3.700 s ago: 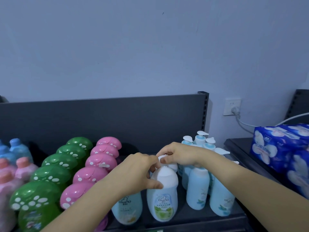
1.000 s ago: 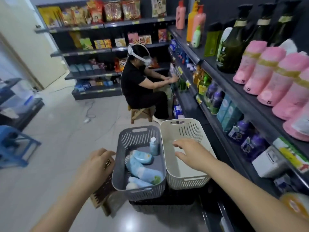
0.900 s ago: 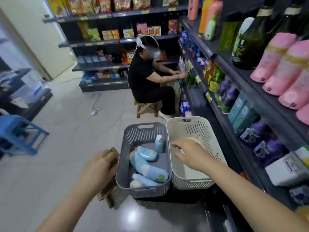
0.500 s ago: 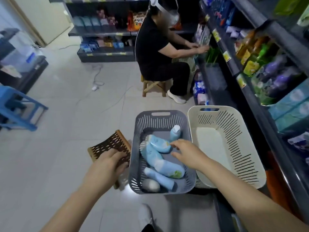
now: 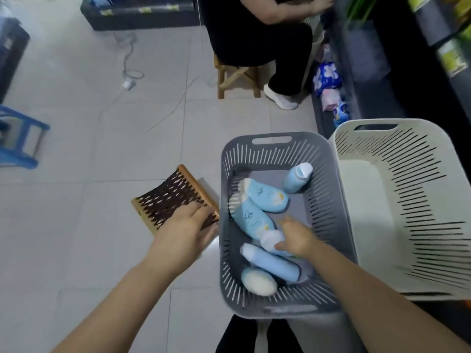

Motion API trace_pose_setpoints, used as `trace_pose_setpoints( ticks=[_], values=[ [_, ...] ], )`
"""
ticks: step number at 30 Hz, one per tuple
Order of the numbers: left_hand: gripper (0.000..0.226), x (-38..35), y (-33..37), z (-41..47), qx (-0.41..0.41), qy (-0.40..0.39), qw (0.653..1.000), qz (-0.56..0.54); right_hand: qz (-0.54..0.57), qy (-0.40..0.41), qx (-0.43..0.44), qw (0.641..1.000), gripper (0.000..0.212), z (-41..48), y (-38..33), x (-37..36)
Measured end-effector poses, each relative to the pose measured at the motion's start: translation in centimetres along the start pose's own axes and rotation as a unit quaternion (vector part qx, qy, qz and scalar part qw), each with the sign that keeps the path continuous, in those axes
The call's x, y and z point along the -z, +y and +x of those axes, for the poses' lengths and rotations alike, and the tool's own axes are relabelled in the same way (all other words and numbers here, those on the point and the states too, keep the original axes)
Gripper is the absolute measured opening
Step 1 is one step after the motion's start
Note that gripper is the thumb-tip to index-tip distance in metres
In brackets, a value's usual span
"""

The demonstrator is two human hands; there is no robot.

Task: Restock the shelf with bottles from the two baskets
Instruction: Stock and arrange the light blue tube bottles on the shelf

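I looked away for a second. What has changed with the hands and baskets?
The right hand moved left from above the white basket down into the grey basket, reaching a white-capped bottle; its grip is blurred. The left hand settled on the woven stool. Both baskets stayed put.

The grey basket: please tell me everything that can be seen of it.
The grey basket looks like plastic: rectangular, rounded corners, slotted walls, a handle slot at the far end. It stands upright, close beside the white basket. Inside lie light blue bottles, and the right hand reaches in among them.
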State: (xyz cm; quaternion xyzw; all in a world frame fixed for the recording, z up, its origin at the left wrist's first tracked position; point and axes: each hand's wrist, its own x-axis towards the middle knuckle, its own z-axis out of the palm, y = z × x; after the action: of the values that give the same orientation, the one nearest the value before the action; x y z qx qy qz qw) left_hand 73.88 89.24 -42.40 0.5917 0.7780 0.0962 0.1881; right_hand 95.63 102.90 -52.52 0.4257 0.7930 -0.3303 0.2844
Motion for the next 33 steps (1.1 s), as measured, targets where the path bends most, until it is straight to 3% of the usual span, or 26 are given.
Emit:
trace_pose_setpoints(
  ticks=[9, 13, 16, 20, 23, 26, 28, 30, 33],
  values=[
    [0.035, -1.3, 0.4, 1.2, -0.014, 0.002, 0.999, -0.029, -0.004, 0.003, 0.018, 1.0, 0.052, 2.5, 2.1, -3.2],
    [0.034, -1.1, 2.1, 1.6, -0.009, 0.018, 0.996, -0.088, 0.127, 0.052, 0.032, 0.99, 0.056, 1.4, 2.4, -1.4],
    [0.036, -1.2, 3.9, 2.1, 0.013, 0.012, 0.989, -0.144, 0.311, 0.072, 0.059, 0.946, 0.055, 0.1, 1.9, 1.7],
    [0.044, -1.5, 5.9, 3.0, 0.057, -0.012, 0.957, -0.285, 0.506, 0.061, 0.108, 0.854, 0.041, -2.4, -0.5, 6.4],
    [0.045, -1.5, 6.9, 3.5, 0.095, -0.006, 0.907, -0.411, 0.594, 0.055, 0.14, 0.791, 0.04, -4.4, -3.1, 9.3],
    [0.043, -0.9, 6.9, 3.7, 0.143, 0.039, 0.877, -0.457, 0.624, 0.049, 0.167, 0.762, 0.03, -5.7, -5.3, 10.9],
    [0.048, -0.7, 6.2, 3.5, 0.164, 0.062, 0.867, -0.466, 0.625, 0.036, 0.17, 0.761, 0.022, -5.6, -5.9, 10.9],
    [0.051, -0.5, 5.2, 3.0, 0.195, 0.082, 0.858, -0.468, 0.599, 0.026, 0.161, 0.784, 0.021, -4.6, -5.7, 10.0],
    [0.048, -0.1, 4.0, 2.0, 0.24, 0.124, 0.837, -0.477, 0.425, 0.039, 0.123, 0.896, 0.031, -1.8, -3.4, 6.6]
  ],
)
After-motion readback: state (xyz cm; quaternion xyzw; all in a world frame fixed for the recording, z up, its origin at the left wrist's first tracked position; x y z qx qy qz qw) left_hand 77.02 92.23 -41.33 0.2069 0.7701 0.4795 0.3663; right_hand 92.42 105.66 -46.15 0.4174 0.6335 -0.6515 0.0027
